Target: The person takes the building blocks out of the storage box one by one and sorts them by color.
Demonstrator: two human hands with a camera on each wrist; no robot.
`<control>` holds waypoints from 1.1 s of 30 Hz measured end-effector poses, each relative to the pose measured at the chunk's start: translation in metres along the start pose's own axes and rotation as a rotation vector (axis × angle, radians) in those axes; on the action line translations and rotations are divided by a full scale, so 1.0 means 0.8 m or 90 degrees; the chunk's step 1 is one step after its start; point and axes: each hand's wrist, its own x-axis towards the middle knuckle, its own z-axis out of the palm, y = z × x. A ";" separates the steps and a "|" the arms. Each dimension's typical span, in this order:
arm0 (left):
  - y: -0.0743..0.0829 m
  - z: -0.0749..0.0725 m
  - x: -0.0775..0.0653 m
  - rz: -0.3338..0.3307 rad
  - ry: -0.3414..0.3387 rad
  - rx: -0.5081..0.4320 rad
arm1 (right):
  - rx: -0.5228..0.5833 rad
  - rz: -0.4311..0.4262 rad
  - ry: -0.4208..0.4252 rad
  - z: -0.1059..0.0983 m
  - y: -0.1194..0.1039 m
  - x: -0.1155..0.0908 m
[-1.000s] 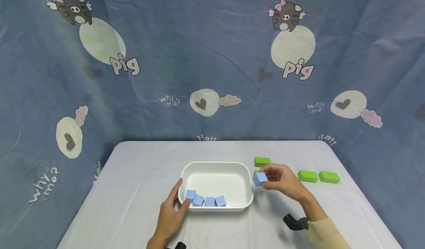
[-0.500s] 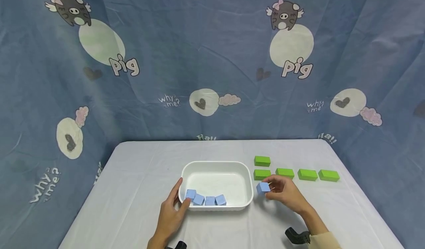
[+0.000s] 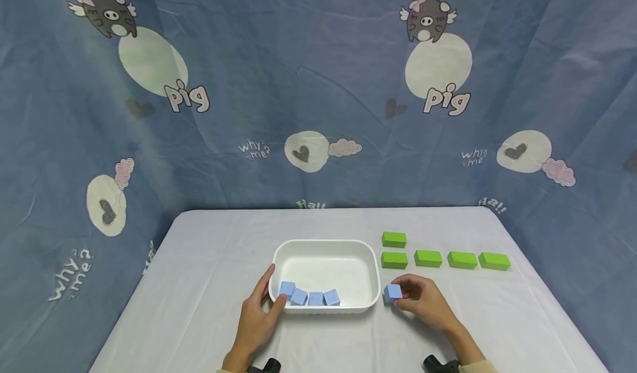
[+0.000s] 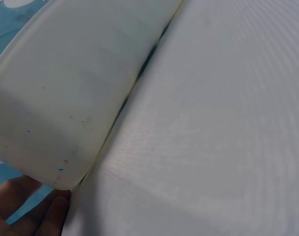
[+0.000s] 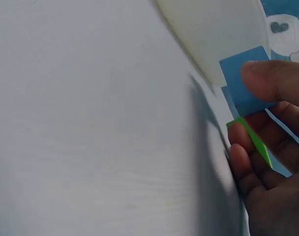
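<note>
A white plastic tray (image 3: 327, 310) stands on the table, with several light blue cubes (image 3: 316, 299) lying along its near inner wall. At its near left corner my left hand (image 3: 255, 322) grips the tray, thumb at the rim and fingers along the outer side; the left wrist view shows some curled fingertips (image 4: 53, 211) by that corner. To the tray's right, my right hand (image 3: 429, 302) pinches another blue cube (image 3: 392, 293) between thumb and fingers, just beyond the right wall. From the right wrist, the thumb (image 5: 259, 78) lies flat on one face of that cube.
Several green blocks (image 3: 427, 258) lie beyond my right hand, most in a row, with one green block (image 3: 394, 240) behind the row's left end. White cloth (image 3: 189, 273) covers the table, and a blue patterned curtain (image 3: 239, 85) hangs at its back.
My right hand has brought the blue cube nearer to me and lower, beside the tray, uncovering green blocks behind it. My left hand and the tray have stayed put.
</note>
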 end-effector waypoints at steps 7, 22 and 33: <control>0.002 -0.002 0.002 -0.026 -0.008 0.004 | -0.029 0.013 0.032 0.009 0.003 -0.002; -0.060 0.008 0.004 -0.012 -0.004 0.002 | 0.012 0.016 0.005 0.005 0.002 0.000; -0.059 0.010 0.003 0.007 -0.006 -0.014 | 0.046 -0.042 0.027 -0.026 -0.009 0.010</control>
